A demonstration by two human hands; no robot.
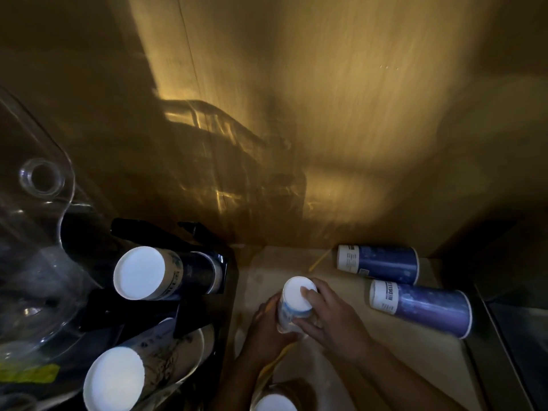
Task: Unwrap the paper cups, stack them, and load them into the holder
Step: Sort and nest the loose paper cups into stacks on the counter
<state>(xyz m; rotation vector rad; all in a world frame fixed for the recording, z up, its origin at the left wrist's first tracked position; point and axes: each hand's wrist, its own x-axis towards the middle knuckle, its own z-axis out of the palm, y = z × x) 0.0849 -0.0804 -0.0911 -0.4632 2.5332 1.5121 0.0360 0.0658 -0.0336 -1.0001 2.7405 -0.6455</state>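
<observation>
Both hands grip one stack of paper cups point(296, 298), standing bottom-up on the counter, its white base facing me. My left hand point(267, 327) wraps the stack's left side and my right hand point(332, 318) holds its right side, thumb on the white base. Two blue cup stacks lie on their sides to the right, one point(379, 264) by the wall, the other point(424, 307) nearer me. In the black holder point(222, 271) at left, a cup stack point(142, 274) stands bottom-up. A second stack point(118, 378) stands lower left.
A clear plastic cover point(38, 226) fills the left edge. A wooden wall point(296, 114) rises behind the counter point(400, 366). Another white cup base point(275, 403) shows at the bottom edge. A dark metal edge point(504, 336) borders the right.
</observation>
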